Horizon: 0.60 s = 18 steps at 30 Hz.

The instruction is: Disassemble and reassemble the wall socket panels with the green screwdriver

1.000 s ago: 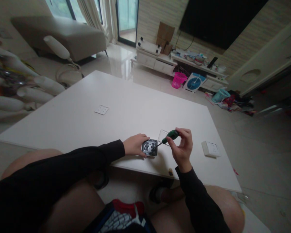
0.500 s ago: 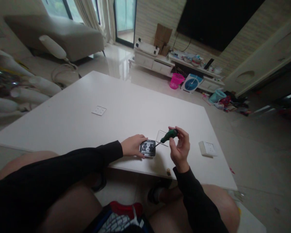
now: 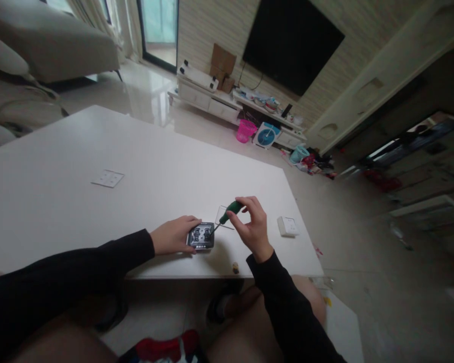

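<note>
Near the front edge of the white table (image 3: pixel 151 166) my left hand (image 3: pixel 175 235) grips a wall socket (image 3: pixel 201 236) by its left side, its dark inner face up. My right hand (image 3: pixel 254 222) has its fingers closed on the green handle of a screwdriver (image 3: pixel 231 210). The shaft slants down and left, and its tip is at the right part of the socket's face. Behind the screwdriver lies a clear square frame (image 3: pixel 220 216), partly hidden by the handle and hand. A few small brownish pieces (image 3: pixel 235 267) lie by the table edge.
A white socket plate (image 3: pixel 108 178) lies flat at the left. Toward the right edge sits a white boxed socket (image 3: pixel 288 226). Beyond the table are a pink basket (image 3: pixel 245 131), a blue fan (image 3: pixel 266 135) and a low TV cabinet (image 3: pixel 223 108).
The whole view has swung to the right, so the table and hands appear farther left. My right hand's fingers have closed more around the screwdriver handle. The left hand keeps its grip.
</note>
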Motion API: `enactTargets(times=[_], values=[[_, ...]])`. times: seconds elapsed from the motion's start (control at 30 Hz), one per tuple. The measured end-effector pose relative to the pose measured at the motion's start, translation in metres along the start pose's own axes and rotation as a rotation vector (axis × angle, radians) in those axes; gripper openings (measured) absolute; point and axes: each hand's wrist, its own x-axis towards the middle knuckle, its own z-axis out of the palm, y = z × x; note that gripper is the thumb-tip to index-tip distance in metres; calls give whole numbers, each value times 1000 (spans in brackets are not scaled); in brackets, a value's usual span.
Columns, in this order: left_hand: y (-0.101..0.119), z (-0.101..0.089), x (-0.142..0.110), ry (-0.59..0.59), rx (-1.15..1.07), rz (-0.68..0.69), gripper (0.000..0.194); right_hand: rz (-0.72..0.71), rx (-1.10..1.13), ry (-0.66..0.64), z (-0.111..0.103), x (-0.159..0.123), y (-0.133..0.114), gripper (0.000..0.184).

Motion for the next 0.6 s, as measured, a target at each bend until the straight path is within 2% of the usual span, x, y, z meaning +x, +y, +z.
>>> enactTargets(times=[0.07, 0.2, 0.3, 0.43, 0.6], values=[[0, -1, -2, -9, 29, 6, 88, 15, -78, -89, -7, 7, -3, 11], [-1, -3, -4, -27, 26, 35, 86, 26, -129, -291, -21, 22, -9, 7], [-1, -3, -3, -26, -4, 52, 79, 30, -81, -421, -28, 31, -14, 18], [-1, -2, -4, -13, -14, 63, 75, 70, -133, -489, -27, 38, -21, 9], [-2, -1, -4, -11, -10, 61, 75, 148, -425, -564, -19, 44, -28, 28]])
